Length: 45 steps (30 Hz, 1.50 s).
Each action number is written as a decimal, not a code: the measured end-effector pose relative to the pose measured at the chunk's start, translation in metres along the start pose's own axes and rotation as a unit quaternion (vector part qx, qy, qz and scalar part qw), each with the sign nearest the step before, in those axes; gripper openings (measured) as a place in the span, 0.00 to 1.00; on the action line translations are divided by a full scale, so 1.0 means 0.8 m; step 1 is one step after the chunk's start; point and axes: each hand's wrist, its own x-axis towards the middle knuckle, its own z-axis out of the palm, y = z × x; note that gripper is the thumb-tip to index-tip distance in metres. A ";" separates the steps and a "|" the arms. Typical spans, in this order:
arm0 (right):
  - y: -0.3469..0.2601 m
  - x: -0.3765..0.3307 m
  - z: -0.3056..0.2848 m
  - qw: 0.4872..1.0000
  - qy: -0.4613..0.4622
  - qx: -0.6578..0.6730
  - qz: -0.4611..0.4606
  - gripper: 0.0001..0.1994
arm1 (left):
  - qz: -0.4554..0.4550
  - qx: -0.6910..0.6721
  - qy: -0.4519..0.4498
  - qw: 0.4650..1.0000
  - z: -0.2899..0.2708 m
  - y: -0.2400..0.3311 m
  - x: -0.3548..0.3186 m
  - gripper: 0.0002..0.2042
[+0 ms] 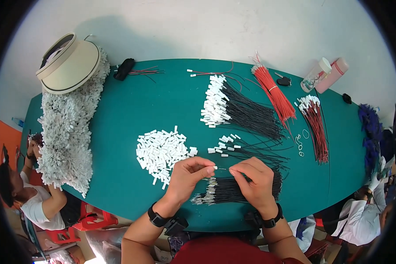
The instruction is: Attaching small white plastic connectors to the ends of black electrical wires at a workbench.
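Pinched between thumb and forefinger of my left hand (185,177) is a small white connector housing (215,167). Just right of it, the fingertips of my right hand (256,182) are closed on a thin wire whose metal-tipped end (222,169) points toward the housing. Whether the two touch is too small to tell. Below and between my hands lies a bundle of black wires (233,191) with bare metal terminals at its left end. A heap of loose white housings (160,152) sits beyond my left hand. Straight ahead, some black wires with housings fitted (226,144) are scattered.
Farther off lie a large stack of housed black wires (251,110), a tied red wire bundle (275,94) and dark red wires (317,132). A pink bottle (333,75), a clear jar (316,75), keys (284,81) and a white connector pile (68,136) under a visor hat (72,66) edge the green table (123,163). People sit at both sides.
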 end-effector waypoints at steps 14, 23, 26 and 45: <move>0.003 -0.004 0.002 1.000 -0.010 0.009 0.023 0.04 | 0.012 0.061 0.009 0.998 0.005 0.008 -0.003 0.05; 0.004 -0.006 0.000 0.999 -0.026 0.002 0.026 0.05 | 0.038 0.115 0.018 0.993 0.010 0.014 -0.006 0.05; 0.004 -0.006 0.000 0.999 -0.026 0.000 0.026 0.05 | 0.043 0.117 0.014 0.992 0.008 0.014 -0.006 0.05; 0.001 -0.006 -0.001 0.998 -0.039 0.032 0.038 0.04 | 0.045 0.128 -0.007 0.991 0.003 0.011 -0.006 0.05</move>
